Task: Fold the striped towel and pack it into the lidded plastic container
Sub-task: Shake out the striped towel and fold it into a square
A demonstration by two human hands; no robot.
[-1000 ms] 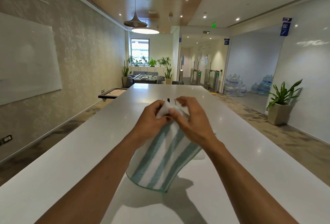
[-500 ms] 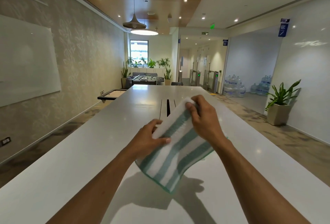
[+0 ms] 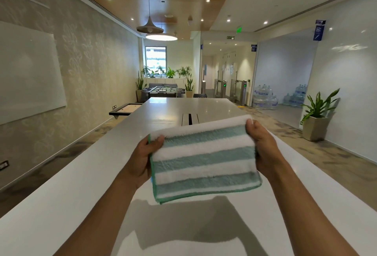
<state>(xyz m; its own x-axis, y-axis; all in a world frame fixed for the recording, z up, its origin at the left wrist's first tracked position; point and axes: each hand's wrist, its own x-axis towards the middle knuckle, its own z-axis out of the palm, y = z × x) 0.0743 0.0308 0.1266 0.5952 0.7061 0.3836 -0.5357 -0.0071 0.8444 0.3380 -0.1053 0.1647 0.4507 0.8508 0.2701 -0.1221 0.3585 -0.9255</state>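
Observation:
The striped towel (image 3: 204,160), white with pale green bands and a green hem, is folded into a rectangle and held flat in the air above the long white table (image 3: 71,184). My left hand (image 3: 142,157) grips its left edge, thumb on top. On the right edge, my right hand (image 3: 263,145) pinches the upper corner. The towel's stripes run left to right, and its shadow falls on the table below. No lidded plastic container shows in this view.
A dark cable slot (image 3: 189,119) sits in the table's middle beyond the towel. A potted plant (image 3: 316,119) stands on the floor at the right, water bottles (image 3: 265,98) behind it. A foosball table (image 3: 163,90) is at the far end.
My hands have moved apart from the bunched top of the towel to its left and right edges. The towel went from hanging diagonally to spread flat with level stripes.

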